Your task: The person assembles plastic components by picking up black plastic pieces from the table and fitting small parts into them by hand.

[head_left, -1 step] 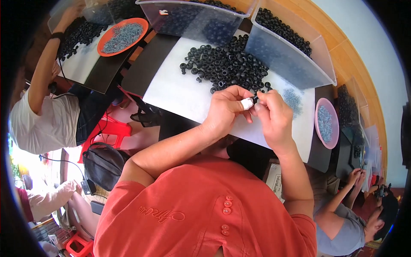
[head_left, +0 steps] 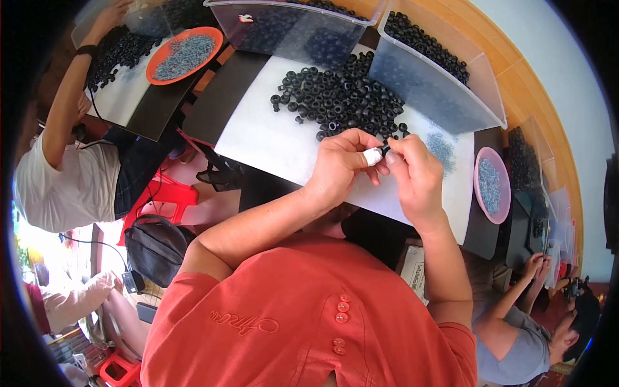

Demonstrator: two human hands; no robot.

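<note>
Over the white sheet [head_left: 258,135] my two hands meet in front of a heap of small black round parts [head_left: 342,100] with holes in them. My left hand [head_left: 342,161], its thumb wrapped in white, is closed around one such black part [head_left: 385,149]. From the other side my right hand [head_left: 418,180] pinches at that part with thumb and forefinger. Most of the part is hidden by fingers, and anything smaller in the right fingertips cannot be made out. Right of my hands lies a small pile of thin bluish-grey pieces [head_left: 441,155].
Two clear plastic bins [head_left: 290,32] [head_left: 438,97] of black parts stand behind the heap. A pink bowl [head_left: 491,187] of bluish pieces sits at the right. An orange plate [head_left: 216,48] is on the left table, where a person in white [head_left: 64,187] works. Another person in grey [head_left: 516,348] sits at the right.
My right thumb and fingers have shifted slightly at the black part. My left hand stays in place.
</note>
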